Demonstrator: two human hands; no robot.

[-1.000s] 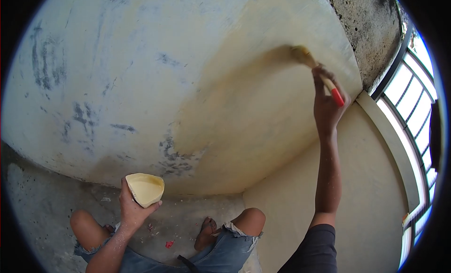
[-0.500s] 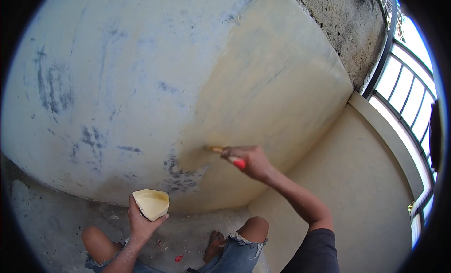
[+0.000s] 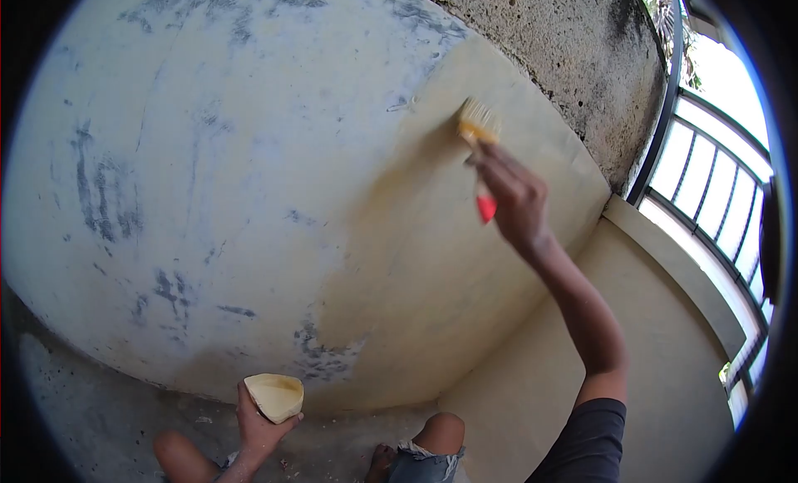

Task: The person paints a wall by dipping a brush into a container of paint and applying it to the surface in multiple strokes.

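Note:
My right hand (image 3: pixel 517 196) is closed around the handle of a paintbrush (image 3: pixel 480 127), whose red handle end sticks out below the fingers. The bristles are at the upper part of the wall (image 3: pixel 391 234), over its cream-coated side; motion blurs the brush a little. Low at the left, my left hand (image 3: pixel 262 429) grips a cut-open container (image 3: pixel 276 397) with cream paint inside. Its opening faces up, close to the foot of the wall. Left of the cream coat, the wall is whitish with dark scuffed patches.
A rough concrete strip (image 3: pixel 573 51) runs above the painted wall. At right, a low side wall (image 3: pixel 598 342) meets it in a corner, with a metal railing (image 3: pixel 706 175) beyond. My knees (image 3: pixel 440 433) are over the grey concrete floor (image 3: pixel 108 416).
My right hand has moved the paintbrush up and to the right, from low on the wall to near its top. The view has tilted upward. My left hand still holds the container.

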